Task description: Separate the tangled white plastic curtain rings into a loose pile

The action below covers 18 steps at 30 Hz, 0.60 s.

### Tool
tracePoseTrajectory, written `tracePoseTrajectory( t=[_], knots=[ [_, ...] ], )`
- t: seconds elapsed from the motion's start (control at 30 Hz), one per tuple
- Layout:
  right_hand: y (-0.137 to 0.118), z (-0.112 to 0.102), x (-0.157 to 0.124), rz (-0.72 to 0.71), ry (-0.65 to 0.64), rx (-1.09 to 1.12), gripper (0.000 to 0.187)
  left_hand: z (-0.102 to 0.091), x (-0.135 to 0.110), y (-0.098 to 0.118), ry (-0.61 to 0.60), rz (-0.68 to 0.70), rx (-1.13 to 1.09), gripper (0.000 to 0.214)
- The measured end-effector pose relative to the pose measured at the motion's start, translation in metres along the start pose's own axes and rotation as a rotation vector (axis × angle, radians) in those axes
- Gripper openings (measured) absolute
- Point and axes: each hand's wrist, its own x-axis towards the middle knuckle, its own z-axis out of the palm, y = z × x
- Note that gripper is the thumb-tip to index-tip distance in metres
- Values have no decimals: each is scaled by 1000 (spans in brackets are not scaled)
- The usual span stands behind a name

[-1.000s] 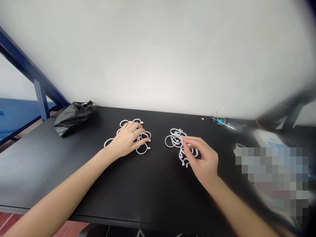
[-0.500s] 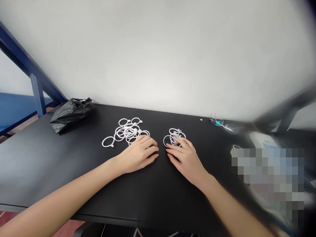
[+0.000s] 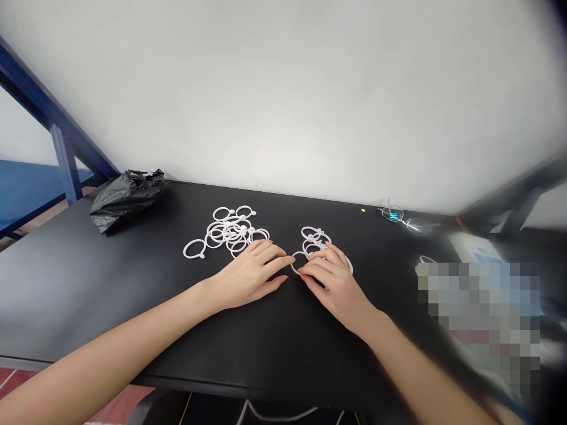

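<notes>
On the black tabletop point(image 3: 110, 283) lie two heaps of white plastic split rings with small knobs. The larger heap point(image 3: 228, 231) sits left of centre, and the smaller one point(image 3: 314, 239) lies to its right, partly under my right hand point(image 3: 332, 276). The fingers of my right hand pinch a single white ring point(image 3: 297, 263) at the front of the smaller heap. My left hand point(image 3: 250, 274) rests open just in front of the larger heap, and its index fingertip reaches that same ring.
A crumpled black plastic bag point(image 3: 126, 200) lies at the table's far left corner. Clear-framed glasses point(image 3: 393, 213) and a small yellow dot point(image 3: 363, 210) sit along the back edge by the wall. A blue metal frame point(image 3: 64, 168) stands at left. A pixelated patch covers the right side.
Both hands have come closer together near the middle of the table. My right hand has moved onto a ring at the smaller heap's front, and my left index finger now reaches it.
</notes>
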Motion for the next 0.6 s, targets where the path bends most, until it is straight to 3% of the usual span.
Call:
tracePoseTrajectory(
  t=[0.1, 0.23, 0.37, 0.5, 0.6],
  knots=[
    [-7, 0, 2, -98, 104, 133, 17, -1, 0, 0, 13, 20, 4, 31],
    [-14, 3, 3, -155, 211, 263, 19, -1, -1, -1, 26, 55, -12, 17],
    [-15, 1, 1, -16, 311, 264, 26, -3, -1, 0, 67, 21, -45, 20],
    [-16, 0, 0, 80, 272, 362, 35, -9, 0, 1, 141, 19, -57, 20],
    [-18, 0, -1, 140, 270, 516, 31, -12, 1, 1, 155, 35, -60, 24]
  ],
)
